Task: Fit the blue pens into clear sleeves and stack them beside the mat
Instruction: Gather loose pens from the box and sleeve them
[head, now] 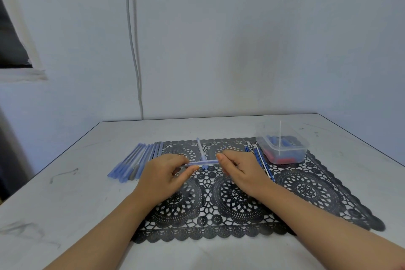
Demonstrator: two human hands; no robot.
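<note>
We hold one blue pen [203, 162] level above the centre of the mat [306, 188]. The left hand [166, 173] pinches the pen's 9 o'clock end between thumb and fingertips, and the right hand [238, 171] pinches its 3 o'clock end. We cannot tell whether a sleeve is fully seated.

We judge the pen light, stiff and smooth, and the thin sleeve slippery and easily creased. Grip lightly near the ends and push along the axis.

A second pen [200, 151] lies on the mat at 12 o'clock from the hands. The sleeved stack [138, 160] rests on the desk [65, 204] at the mat's 9 o'clock edge. Bare pens [260, 162] lie at 3 o'clock, beside a clear tub [282, 147].
</note>
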